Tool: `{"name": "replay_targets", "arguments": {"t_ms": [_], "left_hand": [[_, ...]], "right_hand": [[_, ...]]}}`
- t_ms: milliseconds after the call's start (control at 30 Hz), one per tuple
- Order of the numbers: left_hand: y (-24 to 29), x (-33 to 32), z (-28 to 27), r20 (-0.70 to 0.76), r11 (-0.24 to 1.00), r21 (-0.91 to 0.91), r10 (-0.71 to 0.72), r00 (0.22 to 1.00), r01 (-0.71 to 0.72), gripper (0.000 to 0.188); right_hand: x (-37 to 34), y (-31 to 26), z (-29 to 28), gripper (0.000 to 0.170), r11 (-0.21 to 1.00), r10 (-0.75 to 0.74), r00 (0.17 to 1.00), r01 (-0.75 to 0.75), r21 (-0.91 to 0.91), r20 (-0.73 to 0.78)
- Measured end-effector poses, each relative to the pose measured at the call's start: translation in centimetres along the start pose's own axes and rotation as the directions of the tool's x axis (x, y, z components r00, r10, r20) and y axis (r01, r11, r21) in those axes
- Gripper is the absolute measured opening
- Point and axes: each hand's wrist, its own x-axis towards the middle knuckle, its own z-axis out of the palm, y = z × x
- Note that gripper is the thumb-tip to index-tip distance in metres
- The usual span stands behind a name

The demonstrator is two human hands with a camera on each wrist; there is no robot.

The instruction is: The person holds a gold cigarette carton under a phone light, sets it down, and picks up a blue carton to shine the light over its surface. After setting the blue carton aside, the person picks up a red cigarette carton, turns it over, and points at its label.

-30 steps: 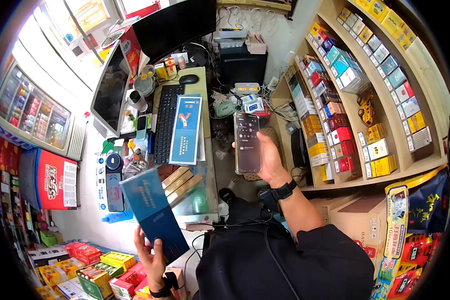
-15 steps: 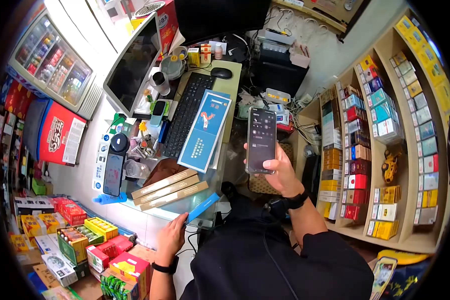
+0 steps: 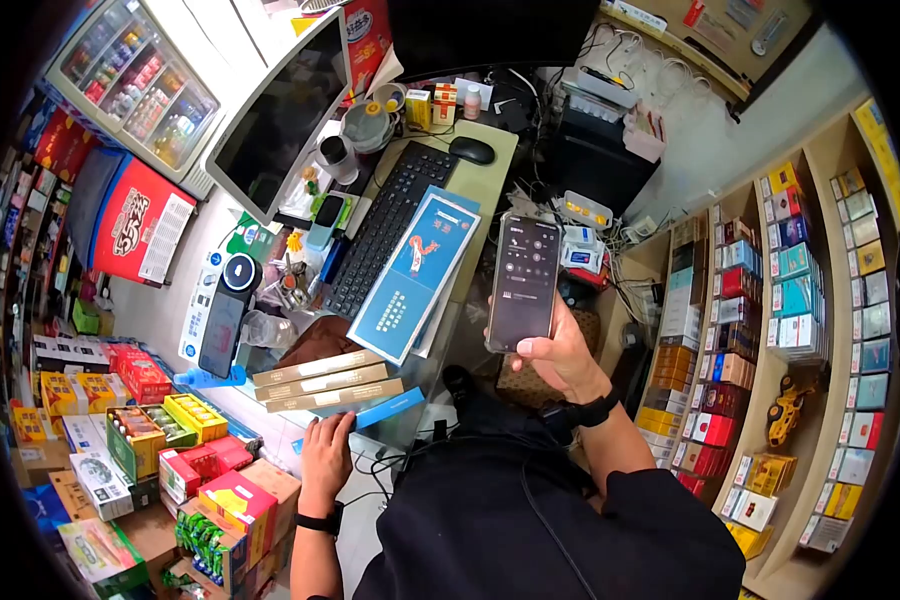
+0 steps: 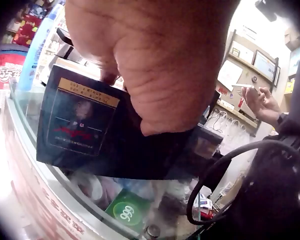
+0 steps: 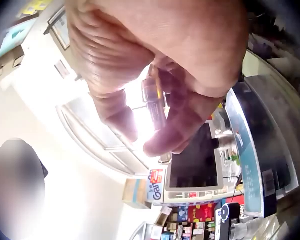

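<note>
At the near edge of the glass-topped counter point(image 3: 420, 376), a long dark-blue cardboard carton point(image 3: 391, 407) stands on its narrow side, pinched at the top edge by the left hand point(image 3: 327, 455). Just beside it lie three slim tan cartons point(image 3: 328, 380), roughly parallel. Placing the blue one looks nearly finished; letting go remains. Beyond, a flat light-blue box with a red picture point(image 3: 415, 275) overlaps the black keyboard point(image 3: 390, 225). The right hand point(image 3: 567, 365) grips a dark-screened smartphone point(image 3: 523, 280).
</note>
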Motion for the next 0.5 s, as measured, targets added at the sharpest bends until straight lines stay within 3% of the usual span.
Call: {"name": "replay_targets", "arguments": {"t_ms": [233,500], "left_hand": [[0.8,-0.2,-0.6,0.005,0.996,0.017,-0.093,0.996,0.093,0.054],[2.0,0.7,-3.2,-0.137,0.992,0.005,-0.127,0.982,0.129,0.065]], "right_hand": [[0.7,-0.5,0.1,0.084,0.991,0.053,0.998,-0.055,0.125,0.02],[1.7,-0.4,1.4,0.082,0.997,0.081,0.996,-0.081,0.015,-0.027]]}}
